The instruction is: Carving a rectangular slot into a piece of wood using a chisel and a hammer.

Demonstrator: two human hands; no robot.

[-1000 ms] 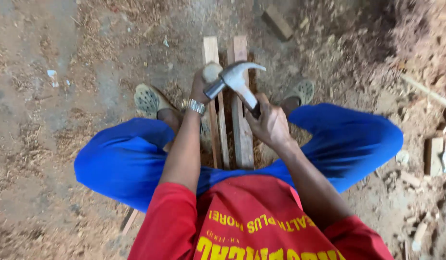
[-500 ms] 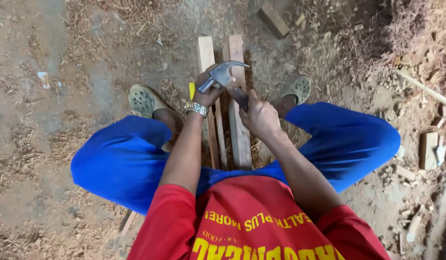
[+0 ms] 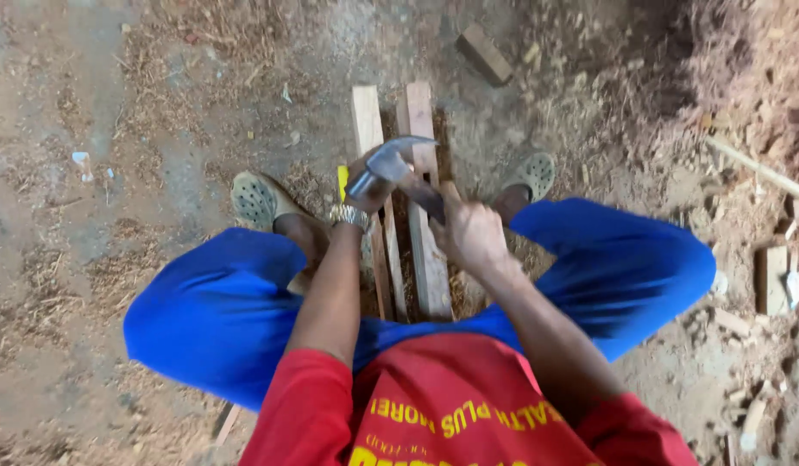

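A bare dirt floor point(image 3: 89, 259) strewn with sawdust, wood chips and shavings fills the view, seen from above by a person crouched over their work. Nearest the camera is a red short-sleeved shirt point(image 3: 451, 406) with yellow lettering, and beyond it the knees spread wide in bright blue trousers point(image 3: 218, 311). Between the knees lie two long pale wooden slats point(image 3: 425, 259) side by side, running away from the person along the floor. The right hand point(image 3: 473, 233) is closed tight around the dark handle of a steel claw hammer point(image 3: 395, 164), whose grey head hangs over the slats, just above the left hand. The left hand point(image 3: 365, 185), with a metal wristwatch point(image 3: 349, 216) on its wrist, rests down at the left slat directly beneath the hammer head; its fingers are mostly hidden by the hammer, so I cannot tell how far they are curled or whether they pinch anything. A small yellow object point(image 3: 342, 181) shows just beside that hand. Farther out, two perforated grey-green clogs point(image 3: 257, 200) sit on either side of the slats. Beyond the slats' far ends a short brown wooden block point(image 3: 484, 52) lies on the floor, and wood offcuts point(image 3: 772, 280) are scattered at the right edge.
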